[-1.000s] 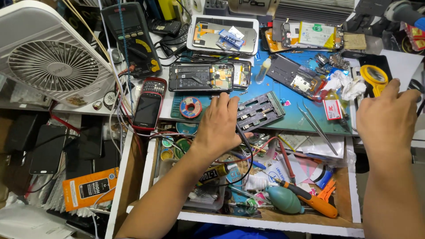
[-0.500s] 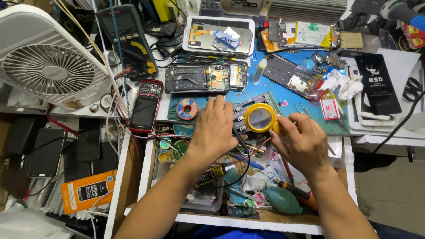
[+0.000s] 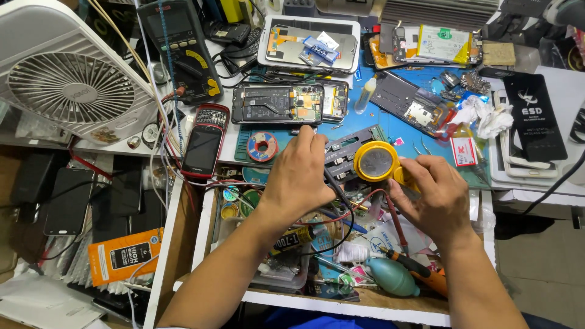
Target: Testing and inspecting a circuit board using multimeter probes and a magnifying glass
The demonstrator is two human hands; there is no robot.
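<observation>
Right hand (image 3: pixel 436 198) has brought round yellow magnifier (image 3: pixel 376 162) beside left hand (image 3: pixel 301 176).

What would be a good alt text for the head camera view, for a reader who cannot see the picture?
Over a cluttered phone repair bench, the right hand holds a yellow round magnifier above a dark metal holder, where the left hand rests, a black cable running from under it. Opened phones, a multimeter and a white fan lie around.
</observation>
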